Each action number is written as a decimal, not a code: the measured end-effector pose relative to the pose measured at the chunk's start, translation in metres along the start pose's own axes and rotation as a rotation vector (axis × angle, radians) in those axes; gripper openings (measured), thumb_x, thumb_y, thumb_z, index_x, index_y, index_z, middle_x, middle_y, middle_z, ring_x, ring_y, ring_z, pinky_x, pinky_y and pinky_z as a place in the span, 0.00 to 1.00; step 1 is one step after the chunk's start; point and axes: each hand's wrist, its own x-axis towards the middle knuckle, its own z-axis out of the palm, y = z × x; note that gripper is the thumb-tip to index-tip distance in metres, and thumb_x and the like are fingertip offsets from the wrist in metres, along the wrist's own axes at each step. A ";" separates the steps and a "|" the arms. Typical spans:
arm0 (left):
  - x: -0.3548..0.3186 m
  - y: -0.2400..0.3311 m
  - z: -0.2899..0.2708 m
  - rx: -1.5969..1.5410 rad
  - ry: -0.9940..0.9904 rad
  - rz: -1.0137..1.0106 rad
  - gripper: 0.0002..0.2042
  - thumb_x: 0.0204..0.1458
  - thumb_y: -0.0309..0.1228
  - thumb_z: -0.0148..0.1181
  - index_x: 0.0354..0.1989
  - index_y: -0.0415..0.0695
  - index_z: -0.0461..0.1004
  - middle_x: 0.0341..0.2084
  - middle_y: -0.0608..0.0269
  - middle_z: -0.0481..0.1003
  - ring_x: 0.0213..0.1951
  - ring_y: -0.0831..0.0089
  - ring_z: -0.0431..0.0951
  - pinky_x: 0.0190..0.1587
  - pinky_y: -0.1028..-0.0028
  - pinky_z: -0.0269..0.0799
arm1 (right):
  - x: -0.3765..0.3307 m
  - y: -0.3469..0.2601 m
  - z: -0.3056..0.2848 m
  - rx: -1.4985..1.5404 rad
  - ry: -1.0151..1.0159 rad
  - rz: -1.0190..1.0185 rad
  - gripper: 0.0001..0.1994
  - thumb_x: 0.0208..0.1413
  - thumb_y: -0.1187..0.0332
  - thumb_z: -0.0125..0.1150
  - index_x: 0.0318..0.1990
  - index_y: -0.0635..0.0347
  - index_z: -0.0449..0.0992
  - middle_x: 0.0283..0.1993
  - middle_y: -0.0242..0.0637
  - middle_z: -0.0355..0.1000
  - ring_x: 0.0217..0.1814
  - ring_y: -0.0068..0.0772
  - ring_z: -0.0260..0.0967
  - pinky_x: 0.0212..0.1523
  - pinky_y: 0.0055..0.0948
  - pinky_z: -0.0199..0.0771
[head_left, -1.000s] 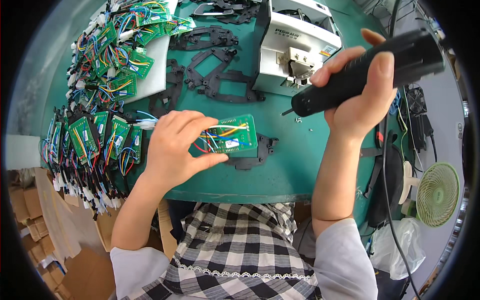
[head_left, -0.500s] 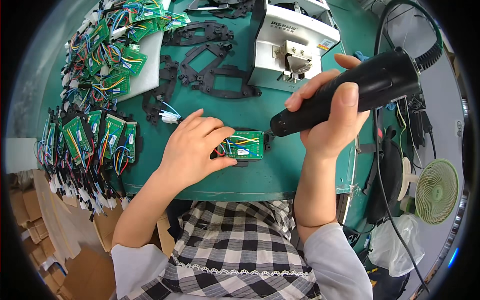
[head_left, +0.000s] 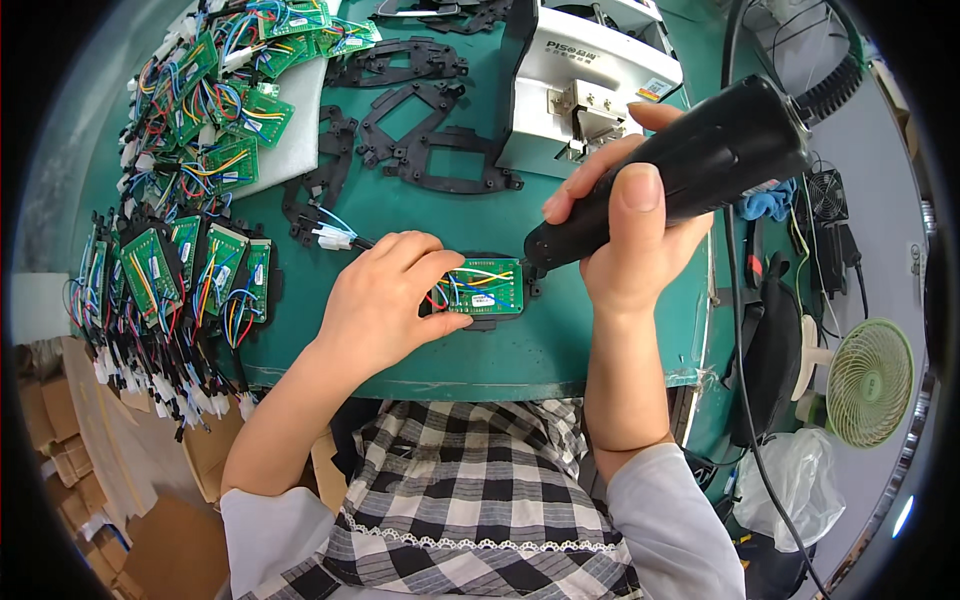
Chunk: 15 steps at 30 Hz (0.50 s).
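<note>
My left hand (head_left: 385, 305) pinches the left end of a green circuit board (head_left: 500, 290), thumb on the near edge and fingers on the far one. Coloured wires cross the board, and a black plastic frame (head_left: 482, 325) shows beneath it. A cable with white connectors (head_left: 334, 238) sticks out beyond my left hand. In my right hand (head_left: 640, 230) is a black electric screwdriver (head_left: 690, 160), tilted with its nose down to the left. Its tip is at the upper right corner of the board; whether it touches a screw there is too small to tell.
Several wired boards (head_left: 225, 110) lie piled at the far left on white foam (head_left: 292, 165). Nearer stand several boards in black frames (head_left: 150, 275). Bare black frames (head_left: 455, 165) lie beyond my hands, beside a metal screw feeder (head_left: 590, 70). A green fan (head_left: 870, 383) stands at right.
The screwdriver and my right hand have shifted a little left and down, its nose closer to the board. My left hand keeps its grip on the board.
</note>
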 end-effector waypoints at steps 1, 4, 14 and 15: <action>0.001 0.000 -0.001 -0.001 -0.002 0.004 0.24 0.33 0.40 0.72 0.42 0.46 0.75 0.39 0.64 0.72 0.42 0.63 0.73 0.41 0.66 0.72 | 0.000 0.001 0.001 0.000 0.002 -0.005 0.33 0.53 0.49 0.60 0.49 0.75 0.59 0.20 0.41 0.68 0.14 0.29 0.66 0.16 0.25 0.69; -0.002 -0.001 -0.001 -0.004 -0.012 -0.008 0.25 0.32 0.40 0.72 0.42 0.46 0.75 0.39 0.64 0.72 0.42 0.63 0.73 0.42 0.66 0.72 | -0.003 0.008 0.003 -0.029 -0.043 -0.074 0.33 0.53 0.49 0.59 0.48 0.75 0.60 0.19 0.40 0.68 0.14 0.27 0.66 0.15 0.22 0.66; -0.002 -0.005 0.001 -0.051 -0.018 -0.015 0.27 0.31 0.41 0.73 0.42 0.44 0.75 0.38 0.63 0.72 0.42 0.62 0.72 0.44 0.65 0.70 | 0.004 0.003 0.002 -0.052 -0.022 -0.031 0.32 0.55 0.45 0.54 0.48 0.73 0.60 0.17 0.41 0.68 0.12 0.28 0.64 0.14 0.22 0.63; -0.002 -0.005 0.001 -0.040 -0.012 -0.003 0.27 0.31 0.41 0.73 0.42 0.44 0.75 0.39 0.63 0.72 0.42 0.62 0.72 0.44 0.65 0.69 | 0.012 0.000 -0.003 -0.082 0.036 -0.024 0.32 0.56 0.46 0.53 0.48 0.73 0.60 0.17 0.42 0.68 0.12 0.30 0.64 0.14 0.24 0.65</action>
